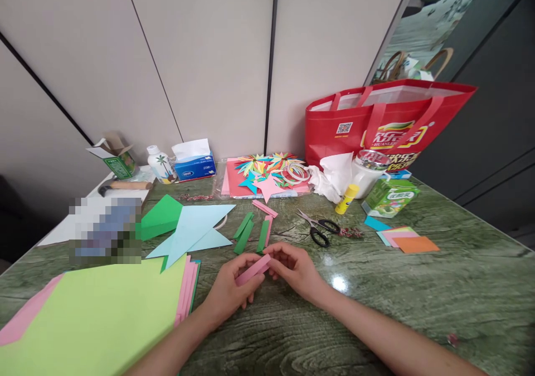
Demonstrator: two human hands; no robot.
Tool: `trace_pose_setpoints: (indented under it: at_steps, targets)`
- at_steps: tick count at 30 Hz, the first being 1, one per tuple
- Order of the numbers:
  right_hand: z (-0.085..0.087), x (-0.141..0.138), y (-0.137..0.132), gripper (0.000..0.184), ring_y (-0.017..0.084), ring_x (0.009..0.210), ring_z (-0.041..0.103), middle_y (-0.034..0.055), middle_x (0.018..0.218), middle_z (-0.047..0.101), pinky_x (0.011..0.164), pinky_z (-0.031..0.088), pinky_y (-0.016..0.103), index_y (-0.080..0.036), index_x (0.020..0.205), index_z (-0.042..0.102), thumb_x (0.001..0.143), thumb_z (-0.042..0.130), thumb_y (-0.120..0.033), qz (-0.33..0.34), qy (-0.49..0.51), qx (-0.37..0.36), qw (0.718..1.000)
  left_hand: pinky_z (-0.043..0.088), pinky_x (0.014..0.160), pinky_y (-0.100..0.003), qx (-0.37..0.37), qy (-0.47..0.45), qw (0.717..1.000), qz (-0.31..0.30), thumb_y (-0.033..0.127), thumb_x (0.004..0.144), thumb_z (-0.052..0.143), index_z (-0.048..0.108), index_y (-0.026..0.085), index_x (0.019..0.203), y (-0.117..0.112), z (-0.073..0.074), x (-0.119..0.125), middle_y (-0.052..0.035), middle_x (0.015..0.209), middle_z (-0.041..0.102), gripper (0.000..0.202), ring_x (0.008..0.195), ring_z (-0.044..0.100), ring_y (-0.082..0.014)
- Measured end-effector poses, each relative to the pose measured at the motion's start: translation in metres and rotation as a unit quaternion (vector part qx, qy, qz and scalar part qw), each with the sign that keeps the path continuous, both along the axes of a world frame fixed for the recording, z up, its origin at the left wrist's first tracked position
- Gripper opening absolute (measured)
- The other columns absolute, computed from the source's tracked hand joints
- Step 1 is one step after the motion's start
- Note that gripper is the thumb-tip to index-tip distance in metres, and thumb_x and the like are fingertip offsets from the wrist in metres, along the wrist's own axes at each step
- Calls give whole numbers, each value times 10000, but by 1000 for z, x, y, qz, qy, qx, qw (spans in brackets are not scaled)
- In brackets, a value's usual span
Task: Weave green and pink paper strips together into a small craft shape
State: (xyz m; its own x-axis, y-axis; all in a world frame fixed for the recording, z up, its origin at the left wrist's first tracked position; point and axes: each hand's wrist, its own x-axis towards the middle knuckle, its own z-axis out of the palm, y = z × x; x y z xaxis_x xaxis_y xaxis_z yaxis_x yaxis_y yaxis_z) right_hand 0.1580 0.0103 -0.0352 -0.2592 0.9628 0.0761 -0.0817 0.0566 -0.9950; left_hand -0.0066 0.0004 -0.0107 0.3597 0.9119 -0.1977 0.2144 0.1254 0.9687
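Both my hands meet low in the middle of the green marbled table (438,298). My left hand (232,292) is closed around a folded pink paper strip (253,270), fingers curled under it. My right hand (295,267) pinches the strip's right end. Just beyond my hands lie several green strips (244,235) and pink strips (264,208). Black-handled scissors (320,228) rest to the right of the strips.
A stack of coloured paper sheets (96,320) fills the near left, with light blue cut paper (192,231) and a green sheet (161,217) behind. Far side: a tissue box (194,164), paper stars (267,172), a glue stick (346,199), a red bag (388,122), a green carton (390,196), small coloured squares (407,239).
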Motion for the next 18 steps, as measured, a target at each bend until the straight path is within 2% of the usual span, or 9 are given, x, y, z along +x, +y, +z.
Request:
trace_pose_setpoints:
  at_steps: [5, 13, 18]
  targets:
    - [0, 0, 0, 219, 104, 515, 541, -10, 634, 573, 481, 478, 236, -185, 867, 594, 749, 597, -370, -31, 5, 2, 1000, 416, 365, -182, -19, -60, 998, -20, 442, 797, 495, 582, 130, 958, 3, -4, -2, -8, 632, 574, 362, 441, 538, -95]
    - [5, 2, 2, 248, 110, 519, 529, -7, 615, 559, 494, 478, 240, -179, 892, 585, 762, 581, -390, -97, 20, 2, 995, 434, 384, -193, -42, -86, 995, -25, 460, 811, 475, 564, 113, 733, 5, -3, -5, -66, 655, 648, 367, 452, 560, -107]
    - [4, 3, 4, 236, 108, 507, 523, -12, 612, 557, 493, 468, 241, -181, 879, 565, 766, 579, -388, -97, 34, 2, 995, 443, 398, -213, -66, -109, 992, -21, 508, 804, 454, 603, 94, 829, 5, -1, -5, -100, 700, 671, 440, 469, 575, -124]
